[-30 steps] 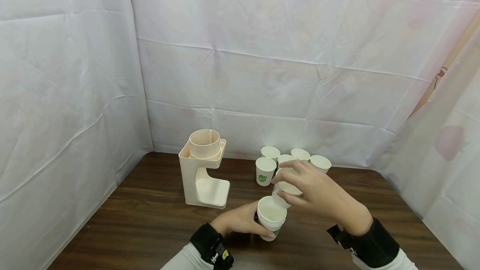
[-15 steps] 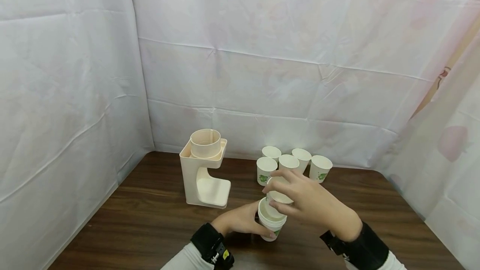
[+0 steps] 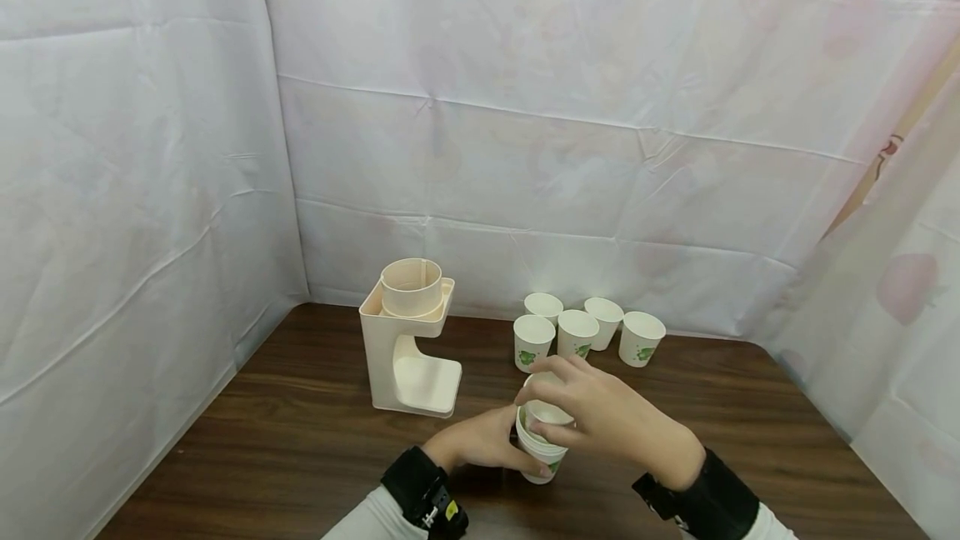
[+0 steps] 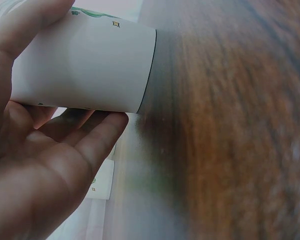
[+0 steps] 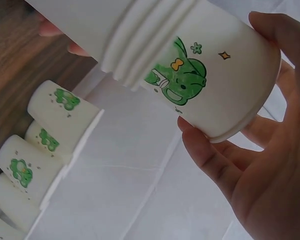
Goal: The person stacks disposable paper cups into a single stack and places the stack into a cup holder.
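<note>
My left hand (image 3: 487, 438) grips a stack of white paper cups (image 3: 546, 448) low on its side, thumb in front and fingers behind. In the left wrist view the bottom of this stack (image 4: 95, 65) stands right at the wooden tabletop. My right hand (image 3: 600, 408) holds another paper cup (image 5: 230, 65) near its rim, with thumb and fingers on opposite sides. That cup is upright and its lower part sits inside the top of the stack. A green cartoon animal is printed on it. In the right wrist view several stacked rims (image 5: 145, 35) show below it.
Behind the hands, several single paper cups (image 3: 533, 342) stand upright in a loose group. To the left is a cream C-shaped stand (image 3: 381, 361) with a round tube (image 3: 411, 300) on top. White curtains (image 3: 480, 165) border the dark wooden table (image 3: 300, 423).
My right hand has moved left and down, bringing its cup from beside the stack into the stack's mouth. The left hand and its stack have stayed in place.
</note>
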Demonstrator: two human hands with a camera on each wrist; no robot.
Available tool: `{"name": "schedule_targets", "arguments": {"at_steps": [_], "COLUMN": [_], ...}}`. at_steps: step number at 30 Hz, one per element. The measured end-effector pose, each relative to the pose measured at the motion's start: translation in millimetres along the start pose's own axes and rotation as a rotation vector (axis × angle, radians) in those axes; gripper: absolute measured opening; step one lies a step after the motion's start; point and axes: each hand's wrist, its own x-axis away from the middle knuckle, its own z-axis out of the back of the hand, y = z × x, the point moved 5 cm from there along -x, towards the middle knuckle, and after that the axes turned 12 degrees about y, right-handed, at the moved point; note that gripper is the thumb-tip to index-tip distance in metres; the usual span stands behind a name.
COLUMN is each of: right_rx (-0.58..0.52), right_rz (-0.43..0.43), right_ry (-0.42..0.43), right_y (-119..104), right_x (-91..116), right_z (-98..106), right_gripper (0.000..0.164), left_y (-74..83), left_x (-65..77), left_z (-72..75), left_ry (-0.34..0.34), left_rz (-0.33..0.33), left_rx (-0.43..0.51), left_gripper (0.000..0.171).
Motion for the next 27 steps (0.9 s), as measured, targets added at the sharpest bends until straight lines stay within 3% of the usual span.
{"name": "schedule_targets", "arguments": {"at_steps": [6, 12, 19, 27], "right_rx": [0.007, 0.004, -0.007, 0.007], "right_rz": [-0.011, -0.010, -0.023, -0.014], "right_ry": [-0.036, -0.045, -0.090, -0.101], "right_y": [2.2, 3.0, 2.7, 2.9], "right_x": [4.7, 8.0, 14.2, 16.9], "right_z": [-9.9, -15.3, -23.8, -27.8], "right_gripper": [0.019, 0.019, 0.022, 0.028], "left_y": [-0.8, -1.6, -4.7, -4.1], "left_x": [0.5, 1.6, 3.8, 4.4], "left_z": [-0.8, 0.7, 3.5, 3.4], "left_ry": [-0.009, 0.012, 0.052, 0.060], "left_rz": [-0.008, 0.036, 0.081, 0.079], "left_rx": [0.003, -0.018, -0.017, -0.003], "left_gripper": [0.055, 0.054, 0.066, 0.064]}}
